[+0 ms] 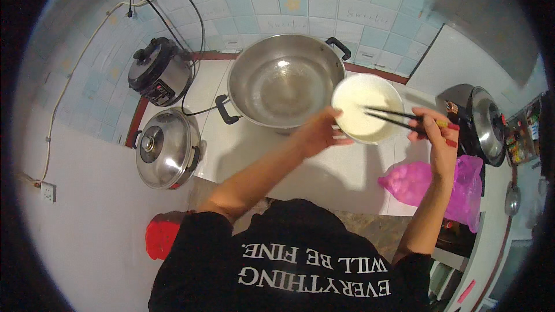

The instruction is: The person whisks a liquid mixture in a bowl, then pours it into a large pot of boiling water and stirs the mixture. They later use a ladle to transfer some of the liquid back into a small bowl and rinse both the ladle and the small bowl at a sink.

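Note:
My left hand (318,132) grips a white bowl (396,97) by its lower left rim, tilted above the counter. Pale yellow batter-like liquid (362,125) fills much of the bowl. My right hand (431,130) is closed around a pair of black chopsticks (390,115) with red and gold ends; their tips reach into the bowl. Just left of the bowl stands a large, wide metal pan (286,86) with two black handles. Its inside is shiny and holds what looks like a shallow layer of clear liquid.
An electric pressure cooker (160,71) and a lidded steel pot (162,149) stand at the left. A pink plastic bag (412,182) lies near my right forearm on the white counter (277,160). A lidded wok (488,125) is farther right. A black cable (201,114) runs behind the pan's left handle.

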A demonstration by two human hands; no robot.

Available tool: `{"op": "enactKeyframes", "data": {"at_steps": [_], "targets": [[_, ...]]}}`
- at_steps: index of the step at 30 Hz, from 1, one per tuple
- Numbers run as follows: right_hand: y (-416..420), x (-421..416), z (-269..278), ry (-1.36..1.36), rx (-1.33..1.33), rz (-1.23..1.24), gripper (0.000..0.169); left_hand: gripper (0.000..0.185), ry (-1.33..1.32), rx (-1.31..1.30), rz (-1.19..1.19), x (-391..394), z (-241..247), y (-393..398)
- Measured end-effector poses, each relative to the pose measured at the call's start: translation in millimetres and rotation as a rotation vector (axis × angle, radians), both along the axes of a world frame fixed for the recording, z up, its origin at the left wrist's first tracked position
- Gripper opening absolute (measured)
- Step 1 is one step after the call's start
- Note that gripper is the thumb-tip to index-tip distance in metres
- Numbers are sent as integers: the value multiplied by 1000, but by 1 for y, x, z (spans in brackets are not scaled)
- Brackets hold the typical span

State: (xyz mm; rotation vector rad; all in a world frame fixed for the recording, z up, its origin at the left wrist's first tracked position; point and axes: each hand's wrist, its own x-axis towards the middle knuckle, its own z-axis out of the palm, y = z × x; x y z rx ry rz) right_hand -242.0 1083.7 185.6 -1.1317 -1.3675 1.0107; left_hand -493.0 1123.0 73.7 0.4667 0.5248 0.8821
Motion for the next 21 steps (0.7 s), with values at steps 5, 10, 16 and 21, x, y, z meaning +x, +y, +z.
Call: {"op": "enactKeyframes", "data": {"at_steps": [5, 10, 16, 21], "targets": [[28, -81, 28, -9, 148, 213, 29, 55, 144, 142, 77, -80, 60, 24], [35, -134, 60, 16, 269, 214, 29, 58, 617, 411, 212, -143, 101, 28], [39, -169, 92, -46, 349, 106, 30, 52, 716, 434, 257, -195, 110, 37], [40, -191, 91, -44, 356, 98, 28, 49, 740, 482, 310, -216, 114, 49]]}}
